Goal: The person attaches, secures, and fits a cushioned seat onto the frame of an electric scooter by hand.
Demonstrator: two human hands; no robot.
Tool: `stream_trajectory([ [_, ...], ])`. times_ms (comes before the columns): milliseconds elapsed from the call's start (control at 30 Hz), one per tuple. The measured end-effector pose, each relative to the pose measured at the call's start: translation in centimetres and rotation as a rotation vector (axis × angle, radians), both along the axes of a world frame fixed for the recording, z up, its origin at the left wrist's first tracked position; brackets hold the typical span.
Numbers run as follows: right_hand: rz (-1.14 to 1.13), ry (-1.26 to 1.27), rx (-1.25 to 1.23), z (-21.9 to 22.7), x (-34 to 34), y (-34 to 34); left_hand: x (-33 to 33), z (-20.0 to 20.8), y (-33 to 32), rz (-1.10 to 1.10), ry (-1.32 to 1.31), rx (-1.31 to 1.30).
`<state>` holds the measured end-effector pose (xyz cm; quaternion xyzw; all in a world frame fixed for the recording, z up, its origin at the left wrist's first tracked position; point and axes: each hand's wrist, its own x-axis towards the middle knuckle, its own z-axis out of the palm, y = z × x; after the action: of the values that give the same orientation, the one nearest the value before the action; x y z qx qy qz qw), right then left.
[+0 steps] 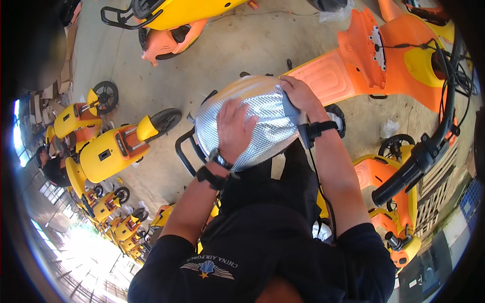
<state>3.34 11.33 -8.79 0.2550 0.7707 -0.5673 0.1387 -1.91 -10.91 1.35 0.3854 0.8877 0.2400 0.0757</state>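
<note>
A silver, quilted, reflective seat cover [270, 129] lies over the seat of a yellow and orange scooter in front of me. My left hand [235, 129] rests flat on its left part, fingers stretched out. At the cover's front end, beside a dark grey patch [289, 105], my right hand [303, 96] is closed over the edge. Part of its grip is hidden by the hand itself. Dark bands are on both wrists, and a watch [220, 159] is on the left. A black cable [318, 182] hangs from the right wrist.
The scooter's orange footboard [323, 78] extends right toward its black handlebar grip [396, 182] and loose cables [449, 63]. A black rear rack [184, 151] juts out left of the seat. Several yellow scooters [108, 154] stand at left; another [189, 12] is across the floor. Someone crouches far left.
</note>
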Motion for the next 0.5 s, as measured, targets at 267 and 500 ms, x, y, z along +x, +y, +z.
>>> stream_trajectory([
  [267,-0.094,-0.054,0.029,-1.4,0.8,-1.0,-3.8,-2.9,1.1,-0.125,-0.064,-0.357],
  [500,-0.259,-0.257,-0.386,-3.1,1.1,-0.3,-4.1,-4.1,0.7,-0.112,-0.063,-0.339],
])
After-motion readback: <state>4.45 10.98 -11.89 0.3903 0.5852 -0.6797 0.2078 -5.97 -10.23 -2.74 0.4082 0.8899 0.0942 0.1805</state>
